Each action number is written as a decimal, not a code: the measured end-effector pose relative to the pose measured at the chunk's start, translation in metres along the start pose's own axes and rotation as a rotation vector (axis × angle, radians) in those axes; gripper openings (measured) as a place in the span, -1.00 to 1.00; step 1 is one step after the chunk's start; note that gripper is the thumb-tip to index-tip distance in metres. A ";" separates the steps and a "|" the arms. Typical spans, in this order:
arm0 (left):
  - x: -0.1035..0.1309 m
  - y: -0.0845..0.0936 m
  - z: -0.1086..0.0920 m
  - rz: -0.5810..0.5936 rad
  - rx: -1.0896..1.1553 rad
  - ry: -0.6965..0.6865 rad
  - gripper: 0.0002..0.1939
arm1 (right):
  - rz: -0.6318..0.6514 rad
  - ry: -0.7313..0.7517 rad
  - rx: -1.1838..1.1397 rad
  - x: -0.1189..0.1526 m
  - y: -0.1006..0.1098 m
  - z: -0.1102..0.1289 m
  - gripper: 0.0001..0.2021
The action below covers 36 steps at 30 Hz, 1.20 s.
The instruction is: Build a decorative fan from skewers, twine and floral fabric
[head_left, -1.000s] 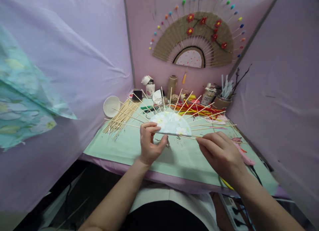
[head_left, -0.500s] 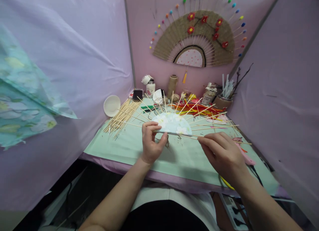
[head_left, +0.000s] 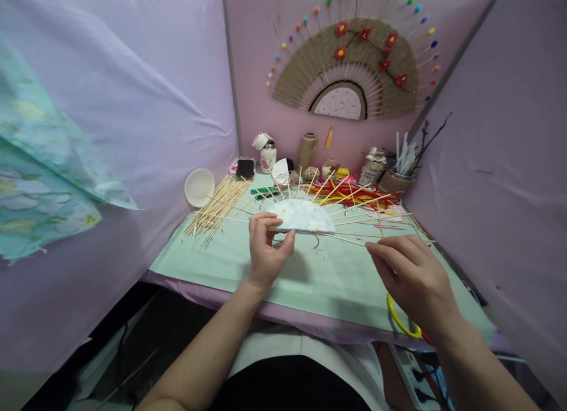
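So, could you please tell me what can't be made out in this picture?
All in the head view:
- Underside of the flowered half-disc: faces away; left hand covers one corner.
- Rest of the yellow loop: behind the right arm.
- Rest of the hanging cloth: cut off by the left edge.
- Details on the white jar: too small.

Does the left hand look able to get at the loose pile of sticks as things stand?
Probably not without letting go: the left hand is gripping the floral half-disc. The pile of sticks lies beyond, with spokes crossing in front.
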State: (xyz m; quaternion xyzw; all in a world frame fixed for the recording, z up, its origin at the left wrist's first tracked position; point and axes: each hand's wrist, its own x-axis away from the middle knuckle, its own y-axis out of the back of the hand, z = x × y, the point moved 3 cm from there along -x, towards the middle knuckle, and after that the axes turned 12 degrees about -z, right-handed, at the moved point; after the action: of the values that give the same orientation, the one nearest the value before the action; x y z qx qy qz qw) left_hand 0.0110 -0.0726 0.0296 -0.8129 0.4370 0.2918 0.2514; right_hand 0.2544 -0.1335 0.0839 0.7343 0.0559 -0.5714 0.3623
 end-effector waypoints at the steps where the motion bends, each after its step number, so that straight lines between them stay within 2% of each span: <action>1: 0.000 0.000 0.000 -0.001 -0.006 -0.001 -0.76 | 0.000 0.001 0.002 0.000 0.001 0.000 -0.84; 8: -0.003 0.000 0.003 -0.040 0.007 0.014 -0.78 | -0.052 -0.098 -0.024 0.005 0.010 0.003 -0.83; 12: -0.006 0.001 0.004 -0.044 0.012 0.030 -0.79 | 0.015 -0.116 -0.087 0.012 0.006 0.006 -0.88; 15: -0.008 0.003 0.004 -0.049 -0.006 0.009 -0.87 | 0.152 -0.147 -0.094 0.023 -0.013 0.000 -0.94; 21: -0.013 0.005 0.002 -0.057 -0.035 -0.101 -0.85 | 0.467 -0.310 0.102 0.058 -0.080 -0.017 -0.83; 23: -0.014 0.004 0.001 -0.053 -0.052 -0.163 -0.87 | 0.541 -0.366 0.143 0.063 -0.096 -0.017 -0.80; 25: -0.014 0.002 0.002 -0.048 -0.053 -0.210 -0.88 | 0.526 -0.410 0.155 0.061 -0.102 -0.013 -0.80; 27: -0.014 -0.002 0.006 -0.044 -0.045 -0.236 -0.90 | 0.458 -0.457 0.113 0.054 -0.100 -0.003 -0.79; 31: -0.011 -0.012 0.018 -0.026 -0.025 -0.247 -0.91 | 0.337 -0.622 -0.243 0.033 -0.099 0.021 -0.79; 33: -0.010 -0.015 0.021 -0.011 -0.009 -0.240 -0.92 | 0.279 -0.802 -0.484 0.025 -0.107 0.026 -0.77; 36: -0.011 -0.017 0.022 0.000 -0.018 -0.238 -0.92 | 0.147 -1.154 -0.818 0.017 -0.127 0.025 -0.60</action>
State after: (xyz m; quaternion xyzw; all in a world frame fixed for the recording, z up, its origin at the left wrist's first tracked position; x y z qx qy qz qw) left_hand 0.0148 -0.0433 0.0241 -0.7746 0.4016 0.3901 0.2942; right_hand 0.1769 -0.0609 0.0072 0.1215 0.0154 -0.7764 0.6182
